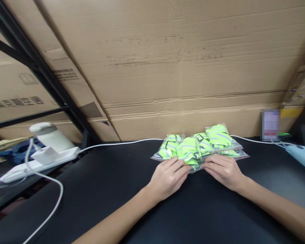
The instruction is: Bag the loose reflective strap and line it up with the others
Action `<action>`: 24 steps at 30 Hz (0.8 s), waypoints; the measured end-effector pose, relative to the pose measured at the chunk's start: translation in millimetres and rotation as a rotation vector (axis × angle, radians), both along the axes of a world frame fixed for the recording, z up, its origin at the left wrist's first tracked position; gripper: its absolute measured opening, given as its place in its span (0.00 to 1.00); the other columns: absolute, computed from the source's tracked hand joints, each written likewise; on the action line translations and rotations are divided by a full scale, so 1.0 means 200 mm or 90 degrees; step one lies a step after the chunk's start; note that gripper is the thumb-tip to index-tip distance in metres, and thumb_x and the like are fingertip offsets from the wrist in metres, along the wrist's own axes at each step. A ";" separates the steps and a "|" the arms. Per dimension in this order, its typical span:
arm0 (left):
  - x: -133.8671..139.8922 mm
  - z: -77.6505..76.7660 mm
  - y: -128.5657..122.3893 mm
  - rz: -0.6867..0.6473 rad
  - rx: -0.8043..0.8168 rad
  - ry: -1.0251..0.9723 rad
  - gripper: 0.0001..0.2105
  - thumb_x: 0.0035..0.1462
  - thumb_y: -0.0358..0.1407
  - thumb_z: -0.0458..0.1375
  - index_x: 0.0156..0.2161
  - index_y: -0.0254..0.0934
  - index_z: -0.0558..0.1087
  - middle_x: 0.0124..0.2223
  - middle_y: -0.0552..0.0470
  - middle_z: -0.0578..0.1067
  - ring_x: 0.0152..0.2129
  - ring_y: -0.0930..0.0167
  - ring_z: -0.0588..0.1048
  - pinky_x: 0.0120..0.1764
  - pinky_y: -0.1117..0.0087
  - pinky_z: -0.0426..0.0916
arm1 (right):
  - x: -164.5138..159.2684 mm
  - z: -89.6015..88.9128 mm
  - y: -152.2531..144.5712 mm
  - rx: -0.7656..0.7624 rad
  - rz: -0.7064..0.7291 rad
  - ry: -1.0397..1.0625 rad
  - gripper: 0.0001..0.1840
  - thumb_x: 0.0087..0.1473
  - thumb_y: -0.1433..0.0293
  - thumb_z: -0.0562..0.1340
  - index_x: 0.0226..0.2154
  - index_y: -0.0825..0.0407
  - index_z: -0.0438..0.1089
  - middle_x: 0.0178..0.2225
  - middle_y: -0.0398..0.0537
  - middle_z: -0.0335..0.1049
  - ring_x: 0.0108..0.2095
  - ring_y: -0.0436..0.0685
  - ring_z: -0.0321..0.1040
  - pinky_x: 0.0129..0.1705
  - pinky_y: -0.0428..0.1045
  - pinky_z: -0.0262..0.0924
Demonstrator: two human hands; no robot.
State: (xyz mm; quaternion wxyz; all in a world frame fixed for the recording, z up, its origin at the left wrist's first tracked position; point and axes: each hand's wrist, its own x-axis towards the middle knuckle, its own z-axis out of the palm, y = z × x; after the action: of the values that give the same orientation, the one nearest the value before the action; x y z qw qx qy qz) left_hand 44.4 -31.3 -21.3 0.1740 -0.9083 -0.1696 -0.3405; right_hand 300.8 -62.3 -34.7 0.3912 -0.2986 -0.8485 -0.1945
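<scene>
Several clear plastic bags with neon-yellow reflective straps lie in a low heap at the back of the black table. The front bag (187, 149) has its near edge pinched between my two hands. My left hand (169, 177) grips that edge on its left side, fingers closed. On the right side of the same edge, my right hand (225, 170) is closed in a pinch. Another bag (218, 136) rests on top at the right, and one more bag (167, 147) sits at the left, with a black buckle showing. The fingertips partly cover the front bag's edge.
A cardboard wall (183, 67) stands behind the table (104, 196). At the left are a white power strip (40, 166) with a plug, a white bottle (54, 137) and a looping cable (59, 195). A light-blue case (301, 156) lies at the right edge.
</scene>
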 end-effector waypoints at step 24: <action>-0.03 0.02 0.04 0.018 0.009 0.021 0.13 0.67 0.29 0.54 0.30 0.35 0.72 0.27 0.54 0.70 0.25 0.71 0.68 0.31 0.69 0.64 | -0.02 0.02 0.01 0.014 -0.002 -0.070 0.15 0.67 0.77 0.56 0.34 0.56 0.77 0.25 0.46 0.68 0.26 0.53 0.64 0.28 0.48 0.60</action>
State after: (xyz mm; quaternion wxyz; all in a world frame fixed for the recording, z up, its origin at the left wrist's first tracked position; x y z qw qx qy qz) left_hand 37.5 -24.2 -16.7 0.1879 -0.9100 -0.1775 -0.3241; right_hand 296.5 -61.2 -31.3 0.3471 -0.2847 -0.8660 -0.2204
